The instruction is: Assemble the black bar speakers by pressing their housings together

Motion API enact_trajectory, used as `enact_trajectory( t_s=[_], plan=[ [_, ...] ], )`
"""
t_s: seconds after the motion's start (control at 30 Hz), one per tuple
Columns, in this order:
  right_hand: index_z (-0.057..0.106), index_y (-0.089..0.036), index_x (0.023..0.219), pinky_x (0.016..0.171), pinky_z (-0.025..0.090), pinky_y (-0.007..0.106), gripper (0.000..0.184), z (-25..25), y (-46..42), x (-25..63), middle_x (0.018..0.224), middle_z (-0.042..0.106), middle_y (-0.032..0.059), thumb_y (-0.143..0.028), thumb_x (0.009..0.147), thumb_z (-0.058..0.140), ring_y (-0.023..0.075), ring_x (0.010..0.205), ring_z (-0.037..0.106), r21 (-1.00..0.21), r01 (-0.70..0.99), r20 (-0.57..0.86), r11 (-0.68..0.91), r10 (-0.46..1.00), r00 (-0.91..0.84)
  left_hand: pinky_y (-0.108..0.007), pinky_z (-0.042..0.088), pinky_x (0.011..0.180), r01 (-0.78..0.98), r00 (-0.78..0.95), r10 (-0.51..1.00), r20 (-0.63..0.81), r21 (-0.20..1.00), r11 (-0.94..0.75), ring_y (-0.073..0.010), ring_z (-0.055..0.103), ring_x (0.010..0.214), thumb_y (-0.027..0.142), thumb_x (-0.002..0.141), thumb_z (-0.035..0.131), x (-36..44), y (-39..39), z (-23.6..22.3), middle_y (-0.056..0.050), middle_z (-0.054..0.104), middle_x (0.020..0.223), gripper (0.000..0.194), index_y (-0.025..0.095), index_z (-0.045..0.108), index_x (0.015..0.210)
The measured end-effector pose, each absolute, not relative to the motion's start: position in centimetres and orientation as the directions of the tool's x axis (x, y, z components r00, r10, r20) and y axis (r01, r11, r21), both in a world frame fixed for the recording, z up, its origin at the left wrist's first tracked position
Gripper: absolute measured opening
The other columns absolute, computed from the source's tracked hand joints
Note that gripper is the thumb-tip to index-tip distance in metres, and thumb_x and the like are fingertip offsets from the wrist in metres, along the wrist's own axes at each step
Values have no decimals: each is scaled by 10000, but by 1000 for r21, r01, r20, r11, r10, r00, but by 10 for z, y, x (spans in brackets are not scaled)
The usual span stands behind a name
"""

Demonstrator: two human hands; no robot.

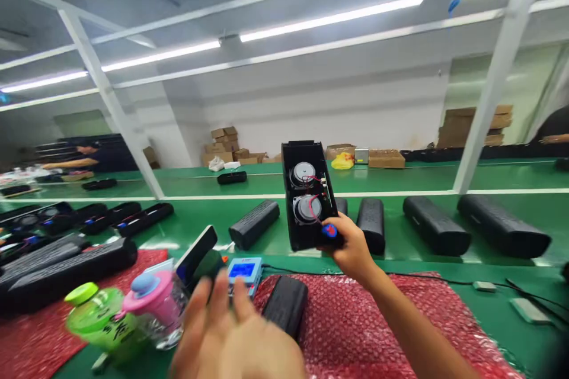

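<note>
My right hand (349,246) grips the lower end of an opened black speaker housing (306,192), raised above the bench with its inside facing me. Two round silver-grey drivers (307,208) sit in it, with red wires running to its right wall. Near my fingers at the bottom is a small blue and red part (329,230). In the foreground my left hand (237,334) is blurred, its fingers spread and nothing visible in them. Behind it a closed black speaker (287,305) lies on red bubble wrap (351,320), beside a light-blue device with a lit screen (245,272).
A green bottle (104,320), a pink-lidded cup (153,302) and a tilted phone (198,251) stand at left. Several closed speakers (435,225) line the green bench, with opened housings (144,218) at far left. A cable (413,276) crosses the right side. A co-worker (102,157) sits far left.
</note>
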State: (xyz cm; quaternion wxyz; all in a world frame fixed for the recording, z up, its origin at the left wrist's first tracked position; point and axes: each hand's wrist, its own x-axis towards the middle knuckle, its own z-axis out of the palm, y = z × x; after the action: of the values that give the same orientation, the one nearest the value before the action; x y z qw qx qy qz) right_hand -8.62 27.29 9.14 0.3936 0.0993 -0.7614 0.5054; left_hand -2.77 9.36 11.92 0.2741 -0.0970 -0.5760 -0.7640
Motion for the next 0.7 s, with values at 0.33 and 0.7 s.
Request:
enact_trajectory(
  t_s=[0.33,0.7],
  plan=[
    [251,-375,1399,1004,363,558,832,90,295,31,1458,248,104,-77,703,595,330,1328,299,-449,-534,745,717,-29,-666,-370,464,914,-5,-924,347,163,900,-435,-287,582,1063,607,708,641,-85,159,114,-127,620,1156,673,157,545,1199],
    [251,-324,1370,889,471,401,773,112,314,15,1221,554,43,-306,683,605,254,1077,560,-620,-507,459,-599,248,-853,-345,514,752,-241,-620,778,101,920,-311,-297,659,862,416,657,774,-82,189,86,-173,674,990,587,79,590,1101]
  ],
)
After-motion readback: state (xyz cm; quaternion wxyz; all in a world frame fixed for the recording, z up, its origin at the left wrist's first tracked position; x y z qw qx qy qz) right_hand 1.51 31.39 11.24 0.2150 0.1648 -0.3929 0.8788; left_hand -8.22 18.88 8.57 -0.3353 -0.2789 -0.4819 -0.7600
